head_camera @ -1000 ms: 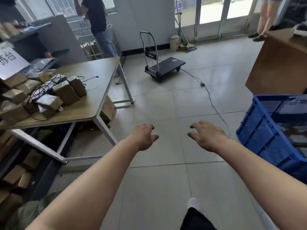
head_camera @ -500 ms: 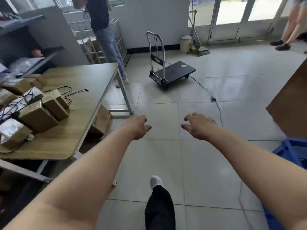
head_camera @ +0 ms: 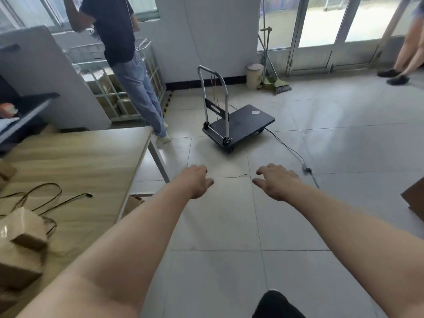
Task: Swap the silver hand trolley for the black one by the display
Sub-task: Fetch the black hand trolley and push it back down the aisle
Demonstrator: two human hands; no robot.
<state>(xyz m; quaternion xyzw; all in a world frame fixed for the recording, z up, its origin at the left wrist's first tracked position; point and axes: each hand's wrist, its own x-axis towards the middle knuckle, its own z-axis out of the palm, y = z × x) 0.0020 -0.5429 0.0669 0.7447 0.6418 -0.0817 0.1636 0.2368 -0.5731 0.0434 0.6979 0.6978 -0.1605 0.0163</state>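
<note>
A black platform hand trolley point(head_camera: 243, 123) with an upright silver handle point(head_camera: 213, 95) stands on the tiled floor ahead of me, its handle end nearest me. Both my arms reach forward toward it. My left hand point(head_camera: 195, 180) and my right hand point(head_camera: 275, 180) hover above the floor a short way in front of the trolley, fingers loosely apart, holding nothing. No silver trolley is in view.
A wooden table point(head_camera: 75, 168) with cardboard parcels point(head_camera: 20, 244) and cables stands at my left. A person in jeans point(head_camera: 135, 83) stands by its far corner. A black cable point(head_camera: 291, 152) crosses the floor. A broom point(head_camera: 277, 81), a bin point(head_camera: 253, 75), and another person's legs point(head_camera: 406, 63) are by the glass doors.
I have walked forward: the trolley is nearer and larger in view, the table has slid back on my left, and the blue crate has left view. Both hands stay empty.
</note>
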